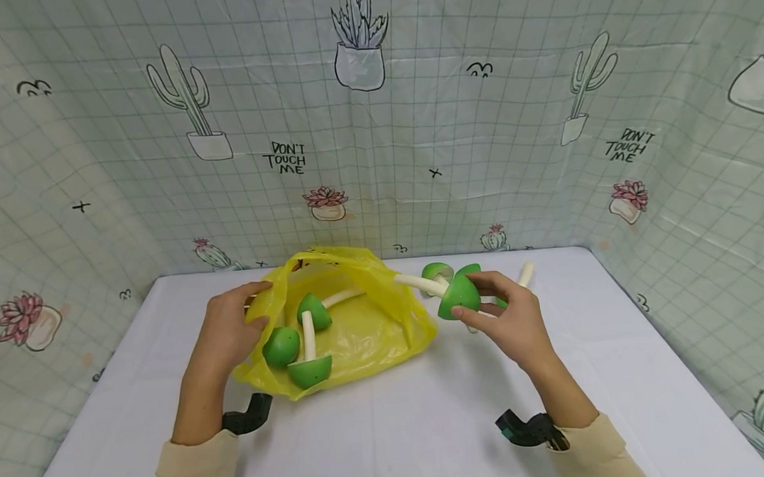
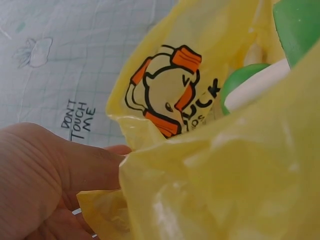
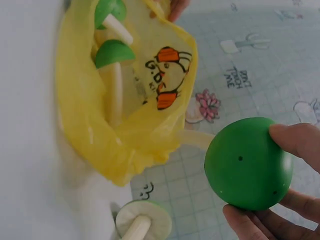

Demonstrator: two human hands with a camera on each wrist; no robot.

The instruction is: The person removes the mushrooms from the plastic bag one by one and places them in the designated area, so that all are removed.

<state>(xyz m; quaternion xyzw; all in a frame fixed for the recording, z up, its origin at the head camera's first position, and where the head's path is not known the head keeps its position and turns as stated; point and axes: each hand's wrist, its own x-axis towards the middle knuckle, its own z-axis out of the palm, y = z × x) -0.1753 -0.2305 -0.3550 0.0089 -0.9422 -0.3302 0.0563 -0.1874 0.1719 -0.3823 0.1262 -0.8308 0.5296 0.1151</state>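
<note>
A yellow plastic bag (image 1: 373, 331) lies on its side with its mouth spread wide, a cartoon duck print (image 2: 167, 92) on its inner wall. Inside are several toy mushrooms with green caps and white stems, one mushroom (image 1: 310, 370) near the lower lip. My left hand (image 1: 235, 327) pinches the bag's left rim between thumb and fingers. In my right hand (image 1: 510, 315) is another green mushroom (image 1: 459, 297), held by its cap, the stem pointing left at the bag's right edge. The right wrist view shows that cap (image 3: 248, 163) between thumb and fingers.
Behind the right hand, more green mushrooms (image 1: 437, 270) lie on the white tabletop (image 1: 391, 437); one shows its white stem (image 1: 526, 273). A cactus-print cloth (image 1: 377, 125) hangs at the back and sides. Black wrist devices (image 1: 525, 428) sit at both cuffs.
</note>
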